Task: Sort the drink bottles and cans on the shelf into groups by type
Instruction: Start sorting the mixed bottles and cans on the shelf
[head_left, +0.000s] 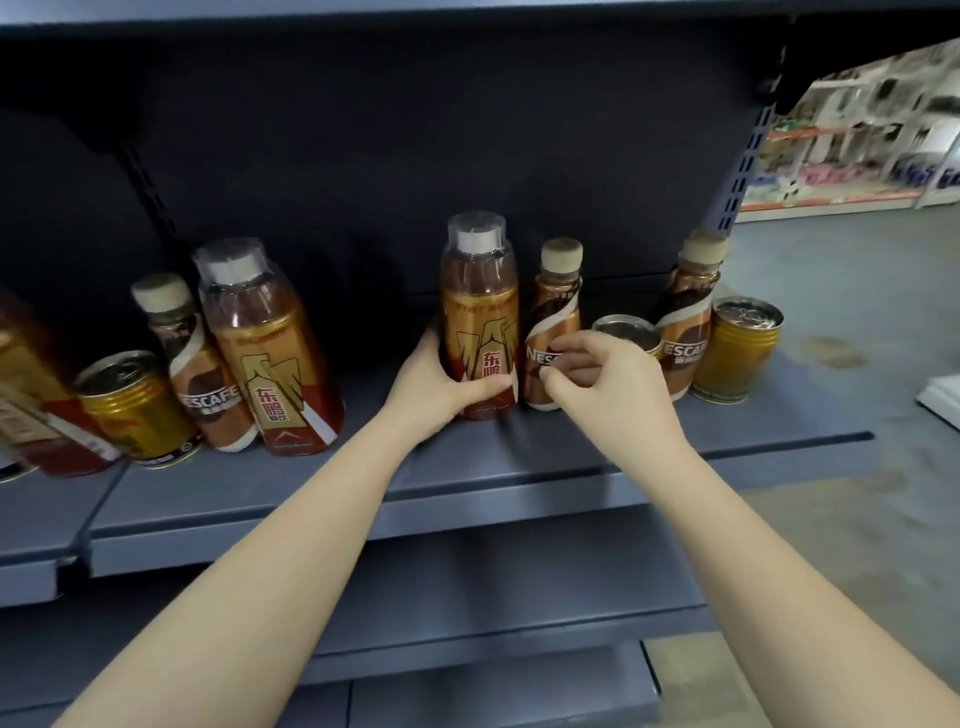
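Note:
My left hand (441, 382) grips the lower part of a tall amber energy-drink bottle (480, 301) standing upright mid-shelf. Right beside it stands a small Nescafe coffee bottle (553, 322); my right hand (602, 376) is at its label with fingers curled, thumb and fingertips touching it. A gold can (626, 330) sits partly hidden behind that hand. Further right are another Nescafe bottle (688, 317) and a gold can (737, 348). On the left stand an energy-drink bottle (265, 353), a Nescafe bottle (192, 364) and a gold can (132, 405).
The grey shelf (519, 462) has bare room in front of the drinks and between the two groups. More bottles (31, 395) are cut off at the left edge. A lower shelf (467, 597) sits below. The aisle floor (857, 312) opens to the right.

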